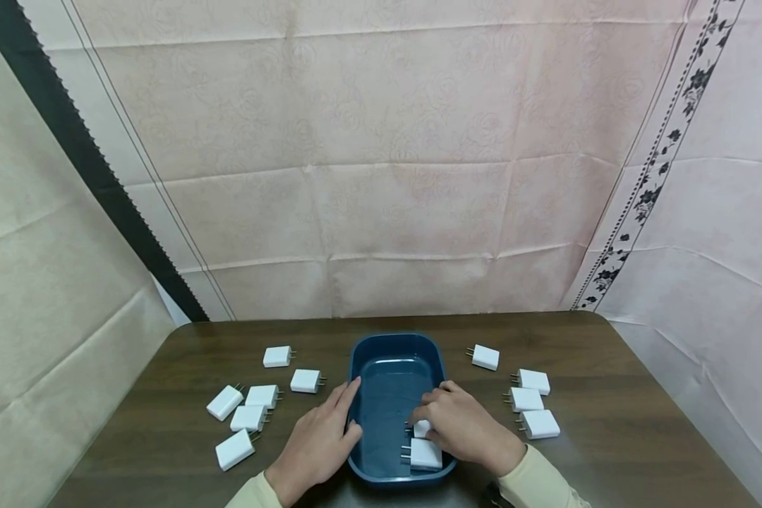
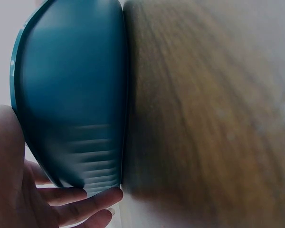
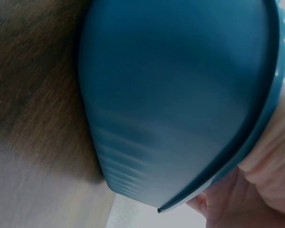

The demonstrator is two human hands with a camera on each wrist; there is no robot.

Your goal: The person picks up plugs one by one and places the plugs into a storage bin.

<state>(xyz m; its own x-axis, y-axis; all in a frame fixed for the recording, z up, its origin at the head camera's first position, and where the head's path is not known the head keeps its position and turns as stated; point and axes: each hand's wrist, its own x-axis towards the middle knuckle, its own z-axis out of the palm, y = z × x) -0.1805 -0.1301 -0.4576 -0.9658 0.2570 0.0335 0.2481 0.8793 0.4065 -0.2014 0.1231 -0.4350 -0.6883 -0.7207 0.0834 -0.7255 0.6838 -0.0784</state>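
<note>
A blue plastic tray (image 1: pixel 386 395) stands at the near middle of the table. My left hand (image 1: pixel 322 437) rests along its left side, fingers extended against the outer wall and thumb at the rim; the left wrist view shows the fingers (image 2: pixel 88 205) by the tray's wall. Inside the tray's near right part lies a white charger plug (image 1: pixel 426 454), prongs pointing left. Just beyond it, my right hand (image 1: pixel 460 425) reaches over the right rim and grips a second white charger plug (image 1: pixel 422 428), partly hidden by the fingers. In the right wrist view the tray's wall hides the fingertips.
Several white charger plugs (image 1: pixel 248 418) lie left of the tray on the brown wooden table (image 1: pixel 165 423). On the right, several more plugs (image 1: pixel 525 400) lie in a column, with one plug (image 1: pixel 485 357) farther back. Cloth (image 1: pixel 381 212) hangs behind the table.
</note>
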